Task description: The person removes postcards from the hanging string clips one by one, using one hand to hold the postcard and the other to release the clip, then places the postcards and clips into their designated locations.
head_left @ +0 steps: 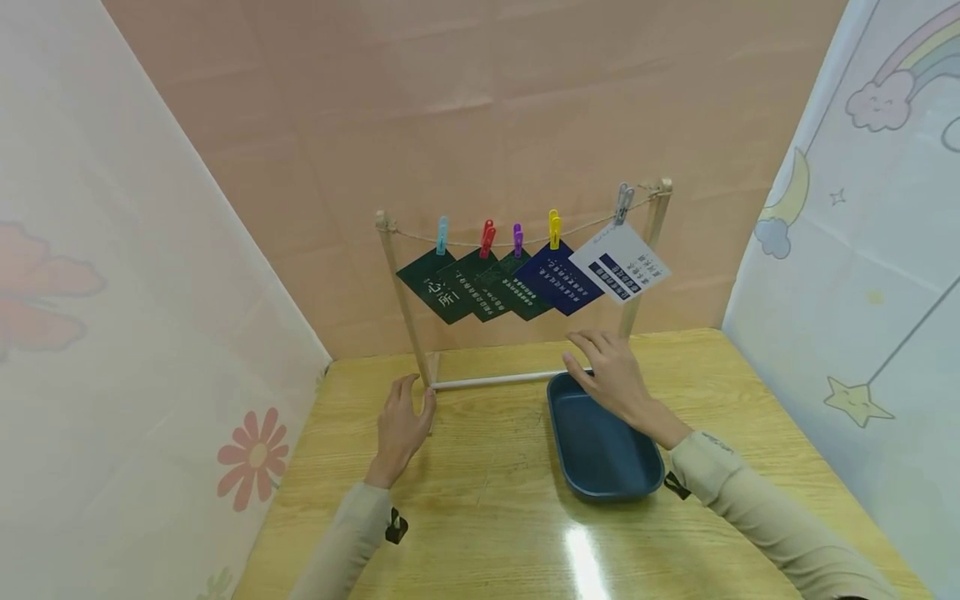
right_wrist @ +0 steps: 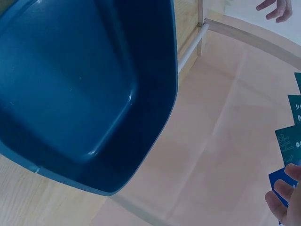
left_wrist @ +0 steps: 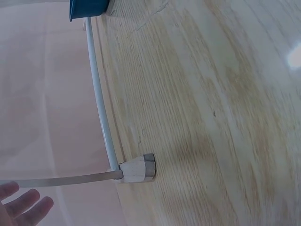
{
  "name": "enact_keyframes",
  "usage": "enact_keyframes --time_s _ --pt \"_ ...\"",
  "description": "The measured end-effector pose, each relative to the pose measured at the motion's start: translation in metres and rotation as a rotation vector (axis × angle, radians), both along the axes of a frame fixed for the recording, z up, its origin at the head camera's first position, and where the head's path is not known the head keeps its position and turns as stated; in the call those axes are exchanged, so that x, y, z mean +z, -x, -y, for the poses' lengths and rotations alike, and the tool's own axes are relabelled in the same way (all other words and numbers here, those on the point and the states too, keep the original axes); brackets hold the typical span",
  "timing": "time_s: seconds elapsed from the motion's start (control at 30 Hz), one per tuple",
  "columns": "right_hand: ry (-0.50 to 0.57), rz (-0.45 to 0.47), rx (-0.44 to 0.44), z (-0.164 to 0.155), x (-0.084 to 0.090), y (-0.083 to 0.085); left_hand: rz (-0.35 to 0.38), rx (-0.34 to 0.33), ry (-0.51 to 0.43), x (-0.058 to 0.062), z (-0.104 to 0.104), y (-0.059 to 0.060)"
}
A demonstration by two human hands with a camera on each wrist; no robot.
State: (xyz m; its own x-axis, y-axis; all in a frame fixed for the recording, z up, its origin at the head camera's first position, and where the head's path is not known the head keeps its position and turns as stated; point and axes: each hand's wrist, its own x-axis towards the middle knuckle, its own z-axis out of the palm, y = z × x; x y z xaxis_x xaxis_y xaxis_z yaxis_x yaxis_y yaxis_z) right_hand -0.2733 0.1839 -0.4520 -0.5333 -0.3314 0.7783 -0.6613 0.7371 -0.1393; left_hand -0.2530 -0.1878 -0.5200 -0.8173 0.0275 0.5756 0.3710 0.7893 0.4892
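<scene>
You've got a light wooden table point(head_left: 495, 500) with visible grain and a bright glare patch point(head_left: 581, 558) near its front edge. A plain pink backdrop point(head_left: 480, 108), creased in a grid, stands behind the table. On your left hangs a white sheet point(head_left: 112, 350) with a red flower print point(head_left: 255, 457) low down and a fainter, larger one point(head_left: 37, 300) above it. On your right is a pale blue sheet point(head_left: 825, 333) showing a cloud with a rainbow point(head_left: 881, 100), a crescent moon point(head_left: 797, 187) and a yellow star point(head_left: 855, 402).
</scene>
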Motion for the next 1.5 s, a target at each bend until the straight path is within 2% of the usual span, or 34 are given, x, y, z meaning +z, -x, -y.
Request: enact_keyframes --time_s 0.27,0.6,0.8,1.27,1.5 --pt "-0.018 -0.023 0.02 0.01 0.001 0.002 0.037 0.004 -0.033 0.003 -0.002 -0.002" --pt "-0.033 -0.034 0.028 0.015 0.004 0.003 0.016 -0.02 -0.03 0.003 -0.006 0.003" --pt "-0.048 -0.008 0.039 0.019 0.013 0.005 0.013 -0.018 -0.069 0.009 -0.01 0.007" --pt "-0.037 -0.076 0.074 0.033 0.031 0.009 -0.006 -0.005 -0.066 0.02 -0.019 0.01" --pt "-0.058 -0.079 0.085 0.04 0.04 0.01 0.017 -0.003 -0.115 0.025 -0.024 0.011"
